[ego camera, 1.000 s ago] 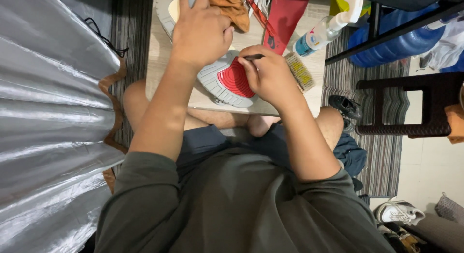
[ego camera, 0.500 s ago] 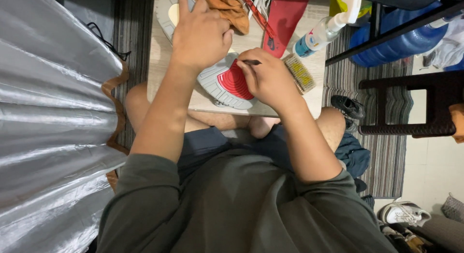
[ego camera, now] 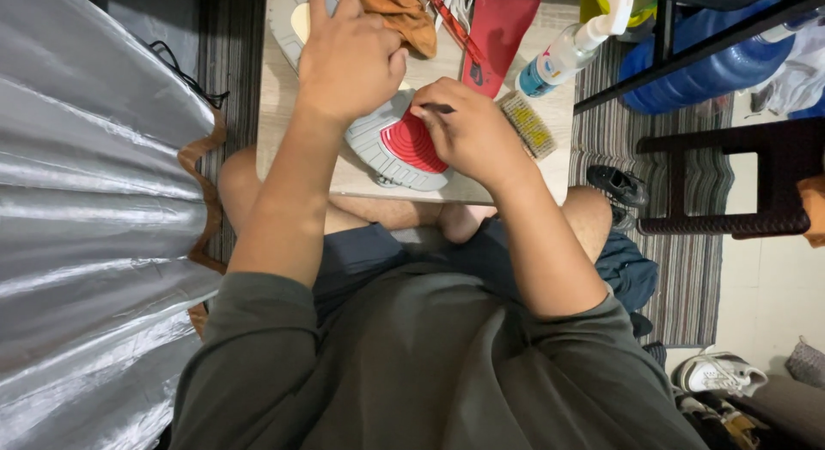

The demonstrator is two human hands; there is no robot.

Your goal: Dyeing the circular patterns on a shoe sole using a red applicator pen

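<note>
Both your hands were on the shoe [ego camera: 391,149]: left hand [ego camera: 348,63] clamped over its stiff, light sole, right hand [ego camera: 468,128] pinching a thin tool [ego camera: 438,109] at the red heel.

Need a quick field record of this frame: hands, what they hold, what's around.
left hand: pressed on top of the shoe, holding it down
right hand: pinching a thin dark tool at the sole
shoe: sole up, grey with a red patch, on the low table
cloth: orange, behind the left hand
spray bottle: right of the shoe
brush: lying beside the right hand
</note>
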